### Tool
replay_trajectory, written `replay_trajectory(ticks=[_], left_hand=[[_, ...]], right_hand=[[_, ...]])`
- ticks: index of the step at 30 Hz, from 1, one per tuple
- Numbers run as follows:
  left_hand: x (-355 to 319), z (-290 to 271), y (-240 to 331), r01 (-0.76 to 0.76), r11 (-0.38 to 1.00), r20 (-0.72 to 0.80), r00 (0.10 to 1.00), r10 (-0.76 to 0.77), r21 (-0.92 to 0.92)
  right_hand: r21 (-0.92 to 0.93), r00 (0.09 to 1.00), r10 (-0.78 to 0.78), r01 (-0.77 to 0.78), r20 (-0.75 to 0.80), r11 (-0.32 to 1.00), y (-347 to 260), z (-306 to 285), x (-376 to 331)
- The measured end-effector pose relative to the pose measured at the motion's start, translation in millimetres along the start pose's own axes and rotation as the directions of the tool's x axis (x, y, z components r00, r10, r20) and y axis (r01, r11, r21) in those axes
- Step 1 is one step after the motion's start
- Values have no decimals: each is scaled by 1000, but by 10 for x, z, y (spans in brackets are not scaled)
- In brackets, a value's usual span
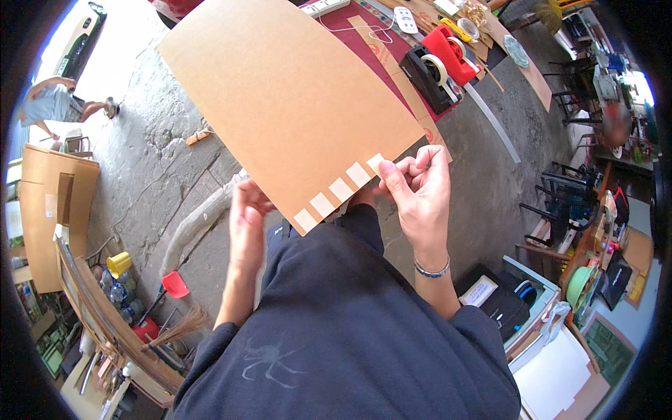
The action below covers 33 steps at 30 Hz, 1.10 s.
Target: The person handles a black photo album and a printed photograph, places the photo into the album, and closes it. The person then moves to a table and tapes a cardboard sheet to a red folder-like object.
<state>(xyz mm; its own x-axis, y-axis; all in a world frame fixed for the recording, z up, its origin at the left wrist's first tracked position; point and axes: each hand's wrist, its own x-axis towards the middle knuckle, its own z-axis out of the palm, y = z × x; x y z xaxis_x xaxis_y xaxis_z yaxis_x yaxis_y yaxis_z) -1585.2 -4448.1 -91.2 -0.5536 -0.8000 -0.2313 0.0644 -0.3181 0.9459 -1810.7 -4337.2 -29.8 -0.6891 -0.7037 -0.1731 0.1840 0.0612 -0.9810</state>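
While our right hand (425, 192) pinches the endmost pale strip (373, 162) between its fingers, at the edge of the brown sheet (280, 91) before us, we cannot tell whether our left hand's (247, 218) half-hidden fingers grip that sheet. We seem to be placing strips; next probably calls for even pressing.

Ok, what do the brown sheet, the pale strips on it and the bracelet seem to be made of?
Brown sheet: likely cardboard or stiff paper; matte, evenly tan, lying flat.
Pale strips: probably paper masking tape; dull, cream, cut in short pieces.
Bracelet: perhaps metal, from its silvery glints; too small to be sure.
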Motion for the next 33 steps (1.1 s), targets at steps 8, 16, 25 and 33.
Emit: replay_trajectory(ticks=[8,16,25,33], left_hand=[[-155,326,-101,37,997,-24,999,-39,-74],[-134,270,-101,46,996,26,999,-44,-79],[-121,284,-28,12,1000,21,1000,-11,-15],[-57,-28,320,-505,728,-61,802,595,463]], right_hand=[[32,998,-40,41,-39,999,66,60,14],[-55,997,-28,24,-77,998,78,75,32],[-483,971,-188,96,-146,870,36,267,68],[-271,998,14,-29,-57,962,270,11,-62]])
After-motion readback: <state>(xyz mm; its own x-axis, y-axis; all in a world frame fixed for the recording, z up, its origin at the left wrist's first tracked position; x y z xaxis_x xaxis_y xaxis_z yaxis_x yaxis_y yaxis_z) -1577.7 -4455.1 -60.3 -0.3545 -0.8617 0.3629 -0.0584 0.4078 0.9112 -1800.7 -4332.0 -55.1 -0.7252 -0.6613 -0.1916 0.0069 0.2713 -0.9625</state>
